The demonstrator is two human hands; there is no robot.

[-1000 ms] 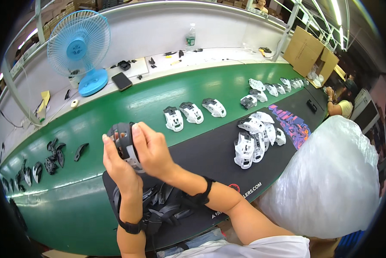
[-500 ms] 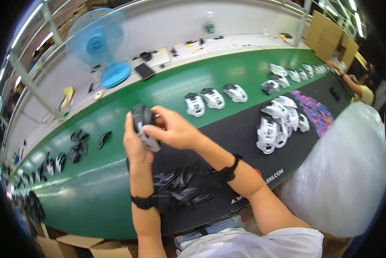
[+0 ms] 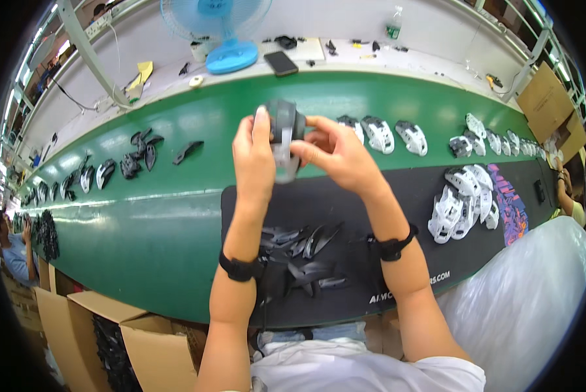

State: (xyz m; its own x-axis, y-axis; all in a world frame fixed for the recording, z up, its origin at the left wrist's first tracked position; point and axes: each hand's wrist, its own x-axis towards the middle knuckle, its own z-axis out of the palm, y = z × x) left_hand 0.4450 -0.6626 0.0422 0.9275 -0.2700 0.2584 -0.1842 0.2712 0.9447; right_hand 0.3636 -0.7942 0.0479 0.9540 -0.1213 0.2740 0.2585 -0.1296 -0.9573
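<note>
Between my two hands, above the far edge of the black mat, is a curved plastic shell [image 3: 282, 124], dark on top and pale grey at its lower end. My left hand [image 3: 253, 157] grips its left side, thumb raised along it. My right hand [image 3: 342, 155] closes on its right side with thumb and bent fingers. Slight blur hides the shell's details. Below my hands, loose curved black plastic pieces [image 3: 306, 274] lie on the mat between my forearms. Several similar white shells with black ends [image 3: 378, 134] stand in a row just beyond my right hand.
A pile of white shells [image 3: 459, 206] sits on the black mat [image 3: 397, 202], right. Black parts [image 3: 136, 157] line the green table [image 3: 142, 242], left. A blue fan [image 3: 231, 55] and phone [image 3: 281, 63] occupy the back ledge. Open cartons [image 3: 156, 353] and a plastic bag [image 3: 515, 307] flank me.
The view has swung left, so the surroundings appear farther right. The shell has turned more upright and stays in both hands. My right fingers have shifted along its right side.
</note>
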